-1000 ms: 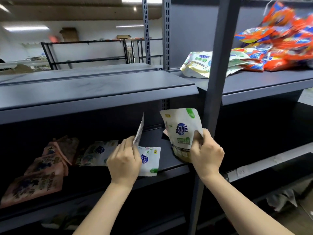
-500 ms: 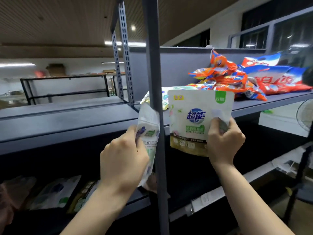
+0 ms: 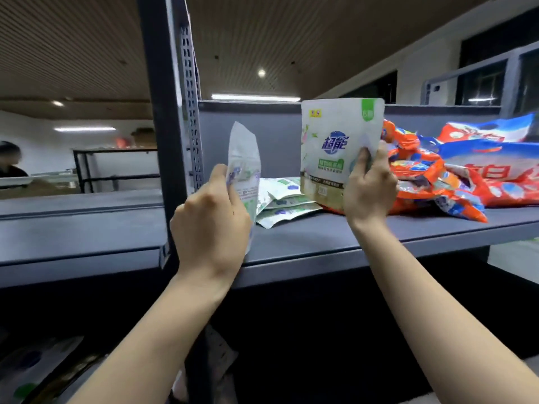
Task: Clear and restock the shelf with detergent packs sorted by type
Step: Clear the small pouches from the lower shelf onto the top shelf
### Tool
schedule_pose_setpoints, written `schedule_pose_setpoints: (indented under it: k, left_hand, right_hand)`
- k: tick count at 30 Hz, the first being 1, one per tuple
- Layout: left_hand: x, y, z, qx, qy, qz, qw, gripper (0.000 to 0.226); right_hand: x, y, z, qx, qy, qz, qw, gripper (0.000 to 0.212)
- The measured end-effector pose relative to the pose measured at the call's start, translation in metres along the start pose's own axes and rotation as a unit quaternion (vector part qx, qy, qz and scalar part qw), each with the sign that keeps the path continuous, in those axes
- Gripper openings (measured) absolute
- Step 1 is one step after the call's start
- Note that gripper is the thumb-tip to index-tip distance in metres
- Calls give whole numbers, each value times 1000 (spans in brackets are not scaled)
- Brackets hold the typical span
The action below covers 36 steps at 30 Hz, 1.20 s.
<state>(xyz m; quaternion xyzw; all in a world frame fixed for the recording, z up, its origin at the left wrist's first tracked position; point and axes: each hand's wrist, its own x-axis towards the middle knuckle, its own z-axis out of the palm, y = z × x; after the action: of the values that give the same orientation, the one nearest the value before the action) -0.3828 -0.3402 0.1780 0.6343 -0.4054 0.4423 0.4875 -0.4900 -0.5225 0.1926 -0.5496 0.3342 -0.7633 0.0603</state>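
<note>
My left hand [image 3: 211, 228] grips a small white pouch [image 3: 244, 167], turned edge-on, just right of the shelf upright. Upright in my right hand [image 3: 369, 185] is a larger white and green detergent pouch [image 3: 335, 147], held by its lower right corner with its front toward me. Both pouches are raised over the upper grey shelf [image 3: 335, 237]. A flat stack of similar white pouches [image 3: 281, 204] lies on that shelf between my hands. Orange detergent packs [image 3: 423, 176] are heaped to the right, with bigger red, white and blue bags [image 3: 495, 164] behind them.
A dark metal upright [image 3: 163, 135] stands just left of my left hand. A second grey shelf [image 3: 78, 225] extends to the left. Below, the lower shelf is dark, with dim packs [image 3: 32, 371] at bottom left. A person [image 3: 10, 161] sits far left.
Both hands rose from the lower shelf to the upper shelf, each carrying its pouch. The view swung up and right, and the pouches now hang over the upper shelf near the white stack.
</note>
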Motion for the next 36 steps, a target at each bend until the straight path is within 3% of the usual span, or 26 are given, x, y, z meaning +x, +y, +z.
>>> schedule_pose_setpoints:
  k: [4,6,9,11,12,14,18,21,22,24,26,28,29,33,36]
  left_hand:
    - [6,3,28,44,8,-34,998,11]
    - [6,4,40,56,9,-42,998,9]
    - [8,9,56,71,-1,-73,995,12]
    - [13,10,66,86,5,-105,991,14]
    - [17,11,71,92,17,-106,990,15]
    - [29,14,82,104,45,-85,990,15]
    - [66,7,130,135,109,-34,984,9]
    - [97,-5,180,154,139,19,978,18]
    - [104,-11,199,164,98,22,981,24]
    - [108,-20,235,205,-114,-3,972,38]
    - [101,-33,263,230,-345,-42,909,45]
    - [89,-45,274,201,-485,-92,846,48]
    - [84,-49,274,185,-500,-96,840,49]
    - [79,-46,253,146,-435,-97,883,39]
    - [77,-39,237,153,-413,-104,892,36]
  right_hand:
    - [30,20,60,-5,20,-119,993,25]
    - [38,36,92,-28,-45,-213,976,24]
    - [39,68,126,-133,-330,-265,896,47]
    - [36,89,134,-218,-494,-221,812,49]
    - [37,96,136,-209,-545,-177,792,50]
    - [41,104,136,-168,-564,-127,798,50]
    - [46,110,133,-163,-561,-144,799,48]
    - [46,111,123,-159,-579,-149,785,52]
    - [45,113,122,-158,-582,-150,784,54]
    - [44,116,120,-155,-581,-153,784,57]
    - [44,117,118,-155,-584,-154,782,58]
    - [44,117,116,-161,-585,-153,780,59]
    - [44,116,115,-165,-585,-154,779,60]
    - [45,111,112,-167,-589,-144,777,60]
    - [45,107,107,-162,-588,-136,781,60]
